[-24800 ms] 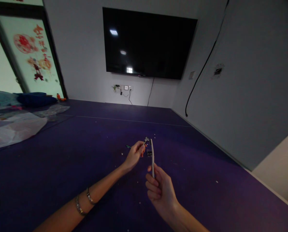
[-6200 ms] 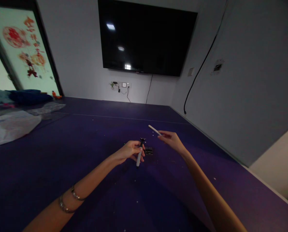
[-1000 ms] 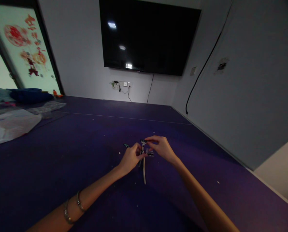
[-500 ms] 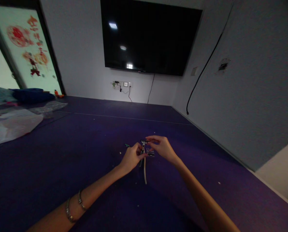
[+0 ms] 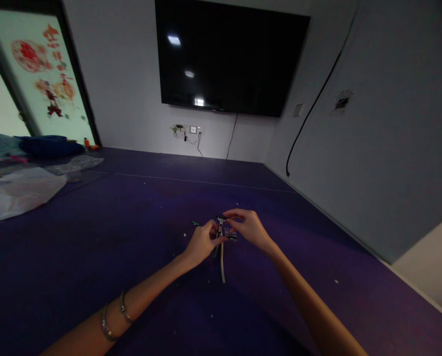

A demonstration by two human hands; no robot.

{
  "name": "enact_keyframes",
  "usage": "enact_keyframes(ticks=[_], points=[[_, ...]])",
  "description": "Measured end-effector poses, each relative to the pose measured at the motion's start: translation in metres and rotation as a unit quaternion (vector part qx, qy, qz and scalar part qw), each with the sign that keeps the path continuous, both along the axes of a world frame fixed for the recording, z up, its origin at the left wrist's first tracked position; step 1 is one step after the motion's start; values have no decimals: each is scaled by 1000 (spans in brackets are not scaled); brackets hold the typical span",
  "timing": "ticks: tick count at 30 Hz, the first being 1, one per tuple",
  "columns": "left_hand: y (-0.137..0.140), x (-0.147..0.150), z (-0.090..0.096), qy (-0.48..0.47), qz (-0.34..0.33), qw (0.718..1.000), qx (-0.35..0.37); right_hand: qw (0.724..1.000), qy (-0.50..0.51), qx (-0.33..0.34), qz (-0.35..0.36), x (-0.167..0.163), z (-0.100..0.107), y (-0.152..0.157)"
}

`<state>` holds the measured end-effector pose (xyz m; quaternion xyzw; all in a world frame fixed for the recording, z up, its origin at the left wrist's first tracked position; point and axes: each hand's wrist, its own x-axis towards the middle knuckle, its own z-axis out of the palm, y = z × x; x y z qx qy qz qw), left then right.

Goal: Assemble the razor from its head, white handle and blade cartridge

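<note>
My left hand [image 5: 201,242] is closed on the shaft of a small razor [image 5: 218,228] and holds it upright just above the purple mat [image 5: 95,257]. My right hand [image 5: 248,228] reaches in from the right, its thumb and forefinger pinching the razor's dark head at the top. A thin white stick [image 5: 222,267] lies on the mat right under my hands, pointing toward me. A small dark cartridge block [image 5: 231,236] sits on the mat below my right fingers, partly hidden. Two bracelets circle my left wrist.
A large black TV [image 5: 230,59] hangs on the far wall above a socket strip [image 5: 191,130] with cables. Crumpled white sheets [image 5: 17,190] and blue bedding [image 5: 46,146] lie at the left. A grey wall [image 5: 384,148] borders the mat on the right. Small white crumbs dot the mat.
Over the last second both hands stay on the razor with only tiny shifts. Six seconds ago my right hand held the white stick in the air; now it lies on the mat.
</note>
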<state>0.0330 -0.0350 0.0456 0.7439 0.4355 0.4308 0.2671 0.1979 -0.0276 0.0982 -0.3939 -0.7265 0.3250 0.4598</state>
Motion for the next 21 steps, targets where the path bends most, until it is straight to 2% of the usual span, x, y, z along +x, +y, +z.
enact_keyframes(ticks=[21], points=[[-5, 1, 3, 0, 3, 1000, -2, 999, -28, 22, 10, 4, 1, 2]])
